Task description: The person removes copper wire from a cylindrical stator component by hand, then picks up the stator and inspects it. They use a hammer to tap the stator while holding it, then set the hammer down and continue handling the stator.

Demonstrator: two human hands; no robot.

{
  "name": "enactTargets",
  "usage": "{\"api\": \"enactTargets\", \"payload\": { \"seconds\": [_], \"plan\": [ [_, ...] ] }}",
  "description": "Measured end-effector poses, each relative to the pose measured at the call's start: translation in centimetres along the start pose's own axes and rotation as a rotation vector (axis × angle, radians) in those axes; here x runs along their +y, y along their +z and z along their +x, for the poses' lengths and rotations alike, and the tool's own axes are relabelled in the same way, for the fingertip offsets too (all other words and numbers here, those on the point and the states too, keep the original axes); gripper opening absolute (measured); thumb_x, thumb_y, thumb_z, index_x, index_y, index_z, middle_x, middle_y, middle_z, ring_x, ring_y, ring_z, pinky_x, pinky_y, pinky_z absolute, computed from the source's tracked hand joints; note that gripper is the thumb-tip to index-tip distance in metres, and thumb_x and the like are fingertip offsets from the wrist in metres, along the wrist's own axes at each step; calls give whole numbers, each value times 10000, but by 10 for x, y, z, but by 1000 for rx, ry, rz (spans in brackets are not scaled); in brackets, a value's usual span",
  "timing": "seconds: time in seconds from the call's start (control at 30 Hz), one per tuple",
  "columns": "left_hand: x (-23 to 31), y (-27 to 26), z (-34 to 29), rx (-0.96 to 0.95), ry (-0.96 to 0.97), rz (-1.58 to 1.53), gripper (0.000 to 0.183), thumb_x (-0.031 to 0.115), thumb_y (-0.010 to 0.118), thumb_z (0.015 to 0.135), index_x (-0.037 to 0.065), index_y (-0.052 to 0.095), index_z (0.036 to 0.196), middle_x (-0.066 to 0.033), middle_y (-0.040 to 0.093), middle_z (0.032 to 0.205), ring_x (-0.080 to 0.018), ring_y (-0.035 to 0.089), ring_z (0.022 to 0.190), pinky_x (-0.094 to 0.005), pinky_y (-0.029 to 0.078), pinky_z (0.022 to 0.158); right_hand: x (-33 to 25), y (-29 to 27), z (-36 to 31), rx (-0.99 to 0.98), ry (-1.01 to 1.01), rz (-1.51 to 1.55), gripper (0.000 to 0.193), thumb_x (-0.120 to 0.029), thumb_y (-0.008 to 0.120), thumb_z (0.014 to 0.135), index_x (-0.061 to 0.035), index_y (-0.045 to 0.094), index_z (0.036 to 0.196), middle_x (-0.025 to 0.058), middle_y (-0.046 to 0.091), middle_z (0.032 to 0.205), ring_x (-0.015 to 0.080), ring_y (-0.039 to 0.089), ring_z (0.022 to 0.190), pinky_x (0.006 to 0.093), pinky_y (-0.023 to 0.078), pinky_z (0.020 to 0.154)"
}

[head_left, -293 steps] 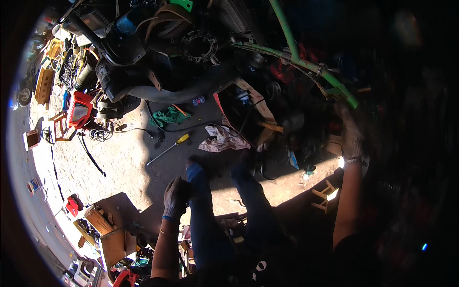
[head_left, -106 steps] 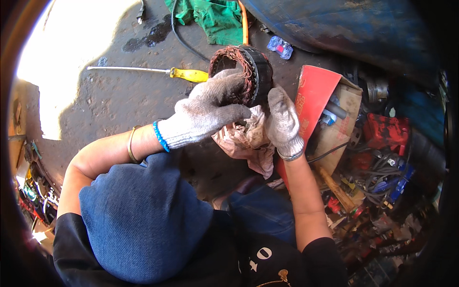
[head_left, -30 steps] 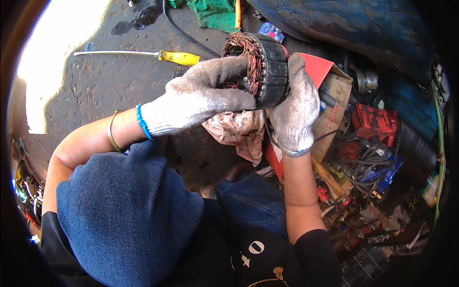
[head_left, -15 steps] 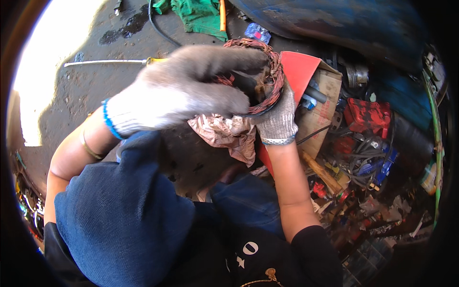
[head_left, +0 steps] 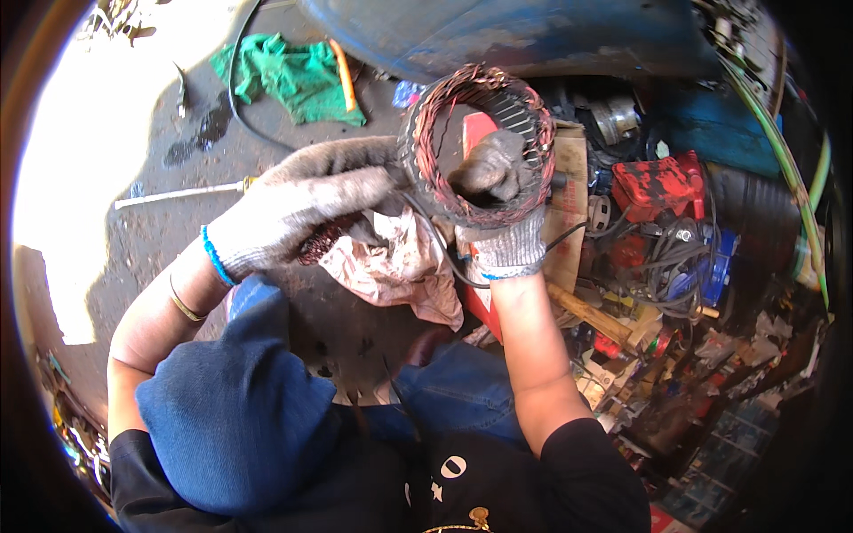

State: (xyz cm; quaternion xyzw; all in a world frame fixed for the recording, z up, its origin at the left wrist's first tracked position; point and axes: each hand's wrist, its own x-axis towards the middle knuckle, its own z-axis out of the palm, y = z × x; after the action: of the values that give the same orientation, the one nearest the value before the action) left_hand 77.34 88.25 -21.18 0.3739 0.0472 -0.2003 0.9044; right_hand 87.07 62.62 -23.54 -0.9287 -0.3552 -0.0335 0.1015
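Observation:
My gloved right hand [head_left: 499, 169] holds up a ring-shaped motor stator [head_left: 428, 164] with reddish copper windings, its fingers curled inside the ring. My gloved left hand [head_left: 298, 200] is at the stator's left side, fingers stretched out and fingertips close to the outer rim; whether they touch it I cannot tell. Below that hand, a dark reddish coil of wire [head_left: 325, 242] shows partly from under the glove. A crumpled pinkish cloth [head_left: 400, 271] lies beneath both hands. A dark cable [head_left: 449, 258] runs below the stator.
On the dark floor to the left lies a long screwdriver [head_left: 182, 194]. Farther off are a green cloth [head_left: 289, 78] and an orange stick [head_left: 343, 75]. A large blue drum [head_left: 515, 35] stands at the back. At right are an opened carton [head_left: 566, 213], a red box [head_left: 657, 188] and a wooden handle [head_left: 591, 313].
My left hand has drawn back from across the ring to its left side. The stator has turned so its opening faces up more, and the view has shifted.

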Motion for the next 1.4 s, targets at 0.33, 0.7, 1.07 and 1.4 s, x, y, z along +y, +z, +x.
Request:
{"api": "enactTargets", "payload": {
  "seconds": [0.33, 0.7, 1.07, 1.4],
  "plan": [
    [86, 88, 26, 65, -87, 286, 612, 310, 791, 862, -29, 555, 1313, -78, 695, 1048, -110, 653, 882, -246, 533, 717, 17, -54, 21, 501, -288, -290, 489, -358, 693, 819, -74, 598, 1205, 157, 653, 1188, 365, 663, 1056, 504, 565, 877],
    [86, 168, 19, 221, 67, 222, 595, 346, 747, 899, -9, 521, 1321, -77, 676, 1081, -150, 616, 854, -273, 512, 750, 48, -105, 62, -150, 123, 2357, 394, -240, 561, 974, 66, 587, 1221, 218, 689, 1171, 311, 725, 895, 378, 612, 827],
    [49, 166, 34, 158, 160, -86, 493, 181, 696, 939, -17, 496, 1344, -104, 656, 1216, -191, 642, 1085, -330, 518, 944, 37, -160, 33, 375, 85, 913, 392, -205, 712, 907, 20, 597, 1207, 133, 724, 1125, 245, 706, 934, 363, 558, 853],
    [42, 159, 36, 153, 98, -47, 499, 191, 726, 925, -7, 505, 1327, -87, 646, 1200, -163, 625, 1045, -311, 509, 915, 42, -169, 23, 219, -19, 1371, 326, -104, 601, 924, 29, 628, 1221, 142, 713, 1168, 227, 702, 1040, 352, 571, 905]
  ]
}}
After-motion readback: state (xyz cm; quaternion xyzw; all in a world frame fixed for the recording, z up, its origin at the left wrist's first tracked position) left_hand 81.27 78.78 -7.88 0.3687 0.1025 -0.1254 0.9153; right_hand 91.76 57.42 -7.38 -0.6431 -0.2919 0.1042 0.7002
